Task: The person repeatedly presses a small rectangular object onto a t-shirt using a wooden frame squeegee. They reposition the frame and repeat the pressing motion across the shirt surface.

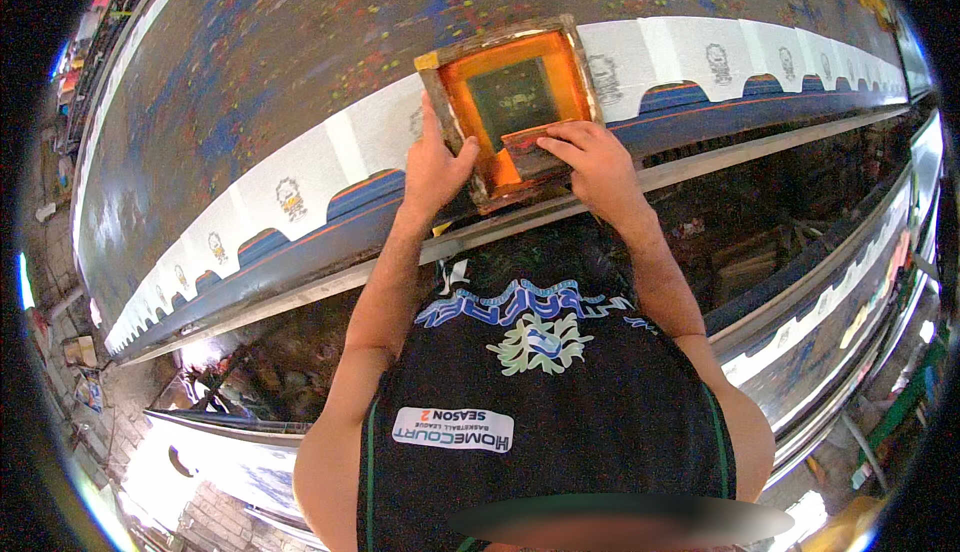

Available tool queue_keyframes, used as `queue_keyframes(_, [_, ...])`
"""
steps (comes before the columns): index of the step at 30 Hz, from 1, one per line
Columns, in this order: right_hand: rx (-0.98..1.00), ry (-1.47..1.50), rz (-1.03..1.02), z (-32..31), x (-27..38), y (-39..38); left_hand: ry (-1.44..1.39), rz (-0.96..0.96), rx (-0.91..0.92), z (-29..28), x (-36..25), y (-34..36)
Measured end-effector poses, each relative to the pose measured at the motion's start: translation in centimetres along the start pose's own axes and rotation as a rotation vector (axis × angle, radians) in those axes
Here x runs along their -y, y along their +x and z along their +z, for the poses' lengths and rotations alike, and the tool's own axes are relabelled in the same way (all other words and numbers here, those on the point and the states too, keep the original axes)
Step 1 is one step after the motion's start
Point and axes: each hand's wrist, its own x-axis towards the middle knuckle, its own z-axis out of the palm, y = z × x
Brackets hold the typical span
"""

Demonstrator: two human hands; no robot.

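A screen printing frame (500,38) with worn wooden sides and an orange mesh lies over a strip of white cut fabric pieces (385,139). Its darker middle shows a faint printed figure. My left hand (434,174) grips the frame's left side, index finger stretched along the outer edge and thumb on the inner side. Held in my right hand (602,168), a squeegee (534,138) with a reddish edge rests on the near part of the mesh. Part of its handle is hidden under my fingers.
Small figures (290,198) are printed on the white pieces on both sides of the frame. The long table (300,62) is speckled with paint and has a pale rail (680,164) along its near edge. Another long table with white pieces (800,312) stands behind me at the right.
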Motion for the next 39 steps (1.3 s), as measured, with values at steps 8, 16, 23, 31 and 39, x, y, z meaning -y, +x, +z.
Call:
queue_keyframes(8, [0.013, 0.03, 0.055, -6.5, -10.0, -3.6, 0.079, -0.126, 0.082, 8.7, -9.0, 3.9])
queue_keyframes(16, [0.182, 0.017, 0.072, -7.3, -11.0, -1.8, 0.026, -0.129, 0.059, 9.8, -8.6, 4.1])
queue_keyframes(23, [0.289, -0.033, -0.164, -6.8, -11.1, -1.1, 0.039, -0.151, 0.042, 9.9, -9.0, 4.0])
queue_keyframes(31, [0.164, 0.058, -0.127, -7.4, -15.0, 2.8, 0.083, -0.274, 0.104, 9.7, -9.6, 4.1])
queue_keyframes(39, [0.159, 0.004, -0.08, -7.1, -15.9, 6.0, 0.026, -0.183, 0.091, 9.7, -9.3, 4.2])
